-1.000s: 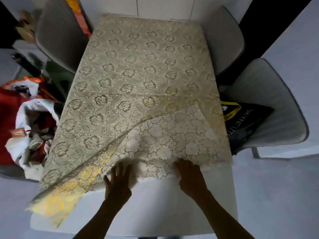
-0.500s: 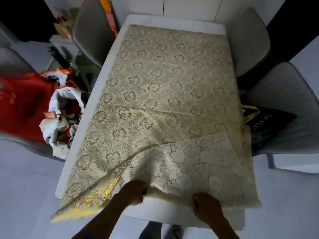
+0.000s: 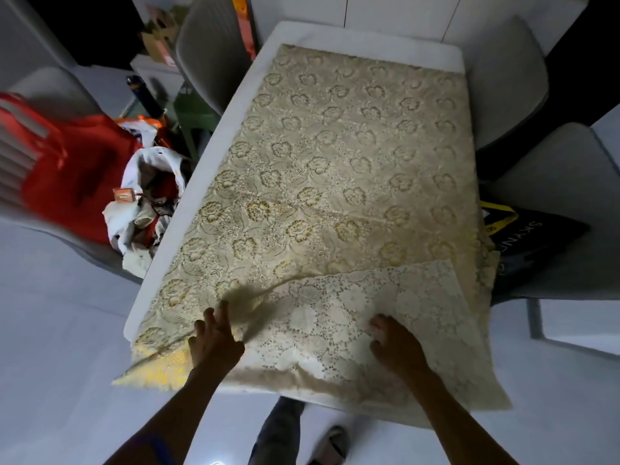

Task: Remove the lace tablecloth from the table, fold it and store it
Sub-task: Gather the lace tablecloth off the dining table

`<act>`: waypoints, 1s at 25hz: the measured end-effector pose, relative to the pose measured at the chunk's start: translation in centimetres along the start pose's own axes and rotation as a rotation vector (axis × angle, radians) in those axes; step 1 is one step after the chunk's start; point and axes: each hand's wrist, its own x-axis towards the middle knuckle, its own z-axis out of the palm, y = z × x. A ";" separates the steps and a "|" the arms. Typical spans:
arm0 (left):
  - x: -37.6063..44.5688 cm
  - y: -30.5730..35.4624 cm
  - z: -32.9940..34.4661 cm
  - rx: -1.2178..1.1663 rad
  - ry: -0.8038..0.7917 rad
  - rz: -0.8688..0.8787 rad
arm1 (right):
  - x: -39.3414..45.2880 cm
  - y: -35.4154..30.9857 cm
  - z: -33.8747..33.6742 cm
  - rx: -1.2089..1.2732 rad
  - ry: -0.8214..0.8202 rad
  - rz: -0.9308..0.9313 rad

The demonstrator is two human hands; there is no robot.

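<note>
Hands: my left hand (image 3: 214, 344) lies on the cloth (image 3: 352, 156) near the table's (image 3: 335, 30) near-left corner, fingers spread and fairly straight, pressing rather than gripping. My right hand (image 3: 396, 345) rests further right on the turned-back flap (image 3: 385, 297), fingers bent at the tips; whether they pinch the lace I cannot tell.

Item: one lace cloth, cream with gold floral pattern. Location: spread over nearly the whole table, near edge folded back pale side up, near-left corner hanging off.

Handling, as I judge it: light, limp, no stiffness; openwork likely to snag and stretch, and it slides readily on the smooth top.

Where to hold: corners and hem, both hands well apart along one edge.
</note>
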 end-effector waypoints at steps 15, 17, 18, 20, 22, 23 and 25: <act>16.2 8.1 -11.4 0.083 -0.346 0.455 | 10.8 -0.9 -5.1 -0.355 -0.102 0.107; 18.8 11.9 -14.2 0.064 -0.078 0.532 | 13.4 -0.5 -9.8 -0.154 0.118 0.191; 19.9 13.6 -15.5 0.034 0.178 0.540 | 14.7 -0.4 -12.6 -0.038 0.296 0.213; 21.1 16.7 -17.5 -0.013 0.402 0.464 | 16.4 -0.7 -17.6 0.097 0.534 0.202; 19.8 18.2 -17.6 -0.049 0.271 0.505 | 16.0 -1.5 -19.5 0.052 0.523 0.176; 18.5 18.2 -16.5 -0.051 0.166 0.547 | 15.2 -1.8 -19.1 0.045 0.473 0.131; 15.2 16.1 -12.5 0.071 -0.101 0.573 | 12.3 -1.9 -15.4 0.061 0.339 0.016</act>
